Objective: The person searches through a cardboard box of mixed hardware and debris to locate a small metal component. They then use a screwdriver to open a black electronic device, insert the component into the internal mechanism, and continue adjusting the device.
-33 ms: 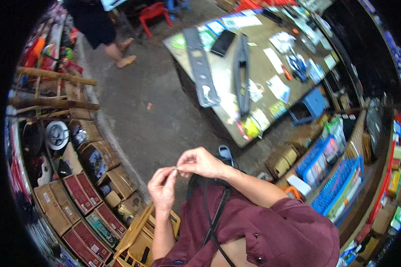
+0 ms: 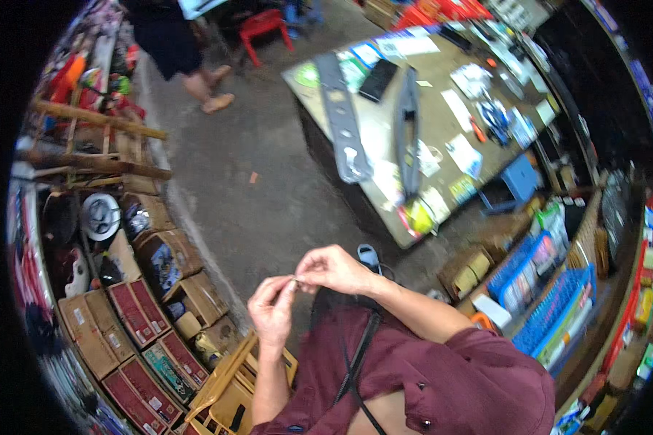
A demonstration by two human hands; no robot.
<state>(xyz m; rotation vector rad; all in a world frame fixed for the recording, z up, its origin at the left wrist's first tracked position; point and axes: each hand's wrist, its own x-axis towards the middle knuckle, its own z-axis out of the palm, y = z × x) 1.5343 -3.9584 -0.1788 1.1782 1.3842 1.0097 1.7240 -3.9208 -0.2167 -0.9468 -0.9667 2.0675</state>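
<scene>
In front of my dark red jacket, my left hand and my right hand meet at the fingertips. Both are closed in a pinch around a tiny thing between them. It is too small and blurred for me to name. My right fingers curl over it from the right, and the left thumb and forefinger press on it from the left. Neither hand touches anything else.
A desk strewn with papers, long grey parts and a dark tablet-like case stands ahead. Cardboard boxes line the left side, beside a yellow chair. Blue baskets sit at right. Far left, a person stands near a red stool.
The surroundings have shifted slightly right and down in the picture. My hands keep the same pinch, a little lower and to the right.
</scene>
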